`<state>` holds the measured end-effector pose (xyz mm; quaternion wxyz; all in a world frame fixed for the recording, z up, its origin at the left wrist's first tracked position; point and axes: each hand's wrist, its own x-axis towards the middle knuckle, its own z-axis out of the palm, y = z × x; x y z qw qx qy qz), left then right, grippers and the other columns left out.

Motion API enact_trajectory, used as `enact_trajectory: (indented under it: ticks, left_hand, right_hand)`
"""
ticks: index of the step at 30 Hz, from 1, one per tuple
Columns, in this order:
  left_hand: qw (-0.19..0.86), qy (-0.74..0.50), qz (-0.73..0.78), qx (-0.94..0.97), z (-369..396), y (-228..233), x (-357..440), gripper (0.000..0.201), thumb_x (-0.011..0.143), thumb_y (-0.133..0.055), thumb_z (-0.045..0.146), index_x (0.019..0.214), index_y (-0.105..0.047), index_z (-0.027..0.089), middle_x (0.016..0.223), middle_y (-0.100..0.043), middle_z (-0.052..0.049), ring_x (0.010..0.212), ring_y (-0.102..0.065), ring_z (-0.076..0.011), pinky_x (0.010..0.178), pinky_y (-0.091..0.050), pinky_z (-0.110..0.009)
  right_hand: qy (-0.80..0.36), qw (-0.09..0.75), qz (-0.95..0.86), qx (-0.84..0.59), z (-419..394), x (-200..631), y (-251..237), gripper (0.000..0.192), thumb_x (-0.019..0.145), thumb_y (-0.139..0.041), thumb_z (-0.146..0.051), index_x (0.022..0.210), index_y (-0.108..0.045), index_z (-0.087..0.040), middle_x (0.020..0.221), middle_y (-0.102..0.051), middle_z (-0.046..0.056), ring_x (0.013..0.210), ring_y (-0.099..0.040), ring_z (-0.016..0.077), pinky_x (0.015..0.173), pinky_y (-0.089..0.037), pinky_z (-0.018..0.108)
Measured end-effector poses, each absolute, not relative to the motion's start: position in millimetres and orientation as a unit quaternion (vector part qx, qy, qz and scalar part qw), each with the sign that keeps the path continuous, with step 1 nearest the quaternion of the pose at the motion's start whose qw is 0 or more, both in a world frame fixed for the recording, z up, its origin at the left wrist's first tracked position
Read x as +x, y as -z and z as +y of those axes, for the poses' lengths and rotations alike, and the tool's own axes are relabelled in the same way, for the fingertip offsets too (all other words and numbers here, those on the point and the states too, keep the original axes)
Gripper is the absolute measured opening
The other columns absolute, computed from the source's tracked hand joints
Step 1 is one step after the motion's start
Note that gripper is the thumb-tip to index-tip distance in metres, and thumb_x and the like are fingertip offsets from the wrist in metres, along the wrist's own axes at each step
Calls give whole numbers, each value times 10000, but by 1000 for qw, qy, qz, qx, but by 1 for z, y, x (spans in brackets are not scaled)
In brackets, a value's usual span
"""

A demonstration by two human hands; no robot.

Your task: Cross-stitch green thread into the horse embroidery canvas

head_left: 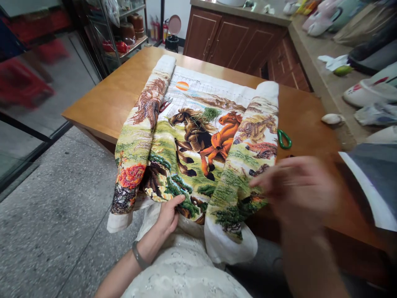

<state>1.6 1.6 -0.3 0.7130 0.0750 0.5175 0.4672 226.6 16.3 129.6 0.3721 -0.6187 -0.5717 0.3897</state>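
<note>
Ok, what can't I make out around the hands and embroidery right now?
Right hand: head view, motion blur hides whether it holds anything.
Left hand: head view, how far it reaches beneath the embroidery is hidden by the fabric itself.
Right roll: head view, outer layers hide the inner design.
Green loop: head view, anything it joins is hidden by the right roll.

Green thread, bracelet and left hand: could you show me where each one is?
Green thread [211,114]: head view, middle of the tangle.
Bracelet [139,255]: head view, outer face of the band.
Left hand [168,214]: head view, back of the hand.
</note>
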Motion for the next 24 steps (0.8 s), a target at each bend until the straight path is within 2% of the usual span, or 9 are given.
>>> enact_trajectory:
  ticks: [1,2,5,8,12,14,21,24]
  left_hand:
    - [715,-465,517,75,1,1,1,469,632,-886,268,1094,-814,298,1002,-892,-48,1216,-805,-362,1188,-588,-495]
    - [717,-463,515,74,1,2,1,426,633,-891,271,1051,-813,294,1009,-893,-54,1206,-805,-362,1176,-595,-496]
    - [721,-466,509,66,-1,6,1,326,607,-923,301,902,-789,276,954,-879,-71,1122,-805,-366,1131,-610,-501]
    - [716,-480,503,62,-2,11,3,339,579,-944,329,865,-770,275,941,-869,-77,1089,-799,-361,1125,-604,-501]
    - [718,-486,493,72,-3,14,3,391,599,-937,313,958,-785,278,1017,-877,-88,1188,-790,-371,1156,-589,-512]
    - [717,-487,493,72,-3,16,3,380,598,-939,309,944,-782,288,1010,-876,-82,1186,-789,-368,1156,-592,-509]
    - [715,-480,503,72,-3,18,4,279,599,-934,332,805,-750,300,913,-854,-68,1015,-788,-332,1070,-626,-472]
    - [720,-469,507,73,-2,19,3,247,610,-921,324,781,-744,298,879,-843,-57,971,-783,-316,1044,-632,-456]
  right_hand:
    - [-375,397,-574,-610,12,220,-124,454,1117,-638,-710,951,-703,-293,663,-659,24,541,-608,210,440,-416,301]
    - [-386,379,-600,-589,8,210,-114,417,1134,-629,-645,962,-710,-273,670,-655,9,542,-600,195,467,-437,290]
    - [-387,304,-693,-526,1,175,-76,300,1144,-575,-377,994,-783,-222,805,-775,45,676,-703,191,636,-529,281]
    - [-335,290,-720,-534,-1,159,-46,295,1103,-556,-218,1008,-835,-203,914,-855,79,780,-787,208,732,-541,281]
    - [-315,275,-720,-554,-2,163,-39,284,1075,-593,-164,1021,-869,-201,889,-866,67,732,-788,204,704,-514,273]
    - [-313,272,-724,-551,-1,164,-42,297,1071,-592,-156,983,-872,-200,847,-853,60,694,-769,196,680,-496,270]
    - [-326,296,-708,-552,2,159,-43,309,1042,-578,-166,940,-870,-178,761,-807,44,626,-703,170,632,-455,261]
    - [-347,301,-691,-558,2,158,-43,304,1030,-580,-188,924,-865,-184,682,-747,12,562,-635,151,580,-410,260]
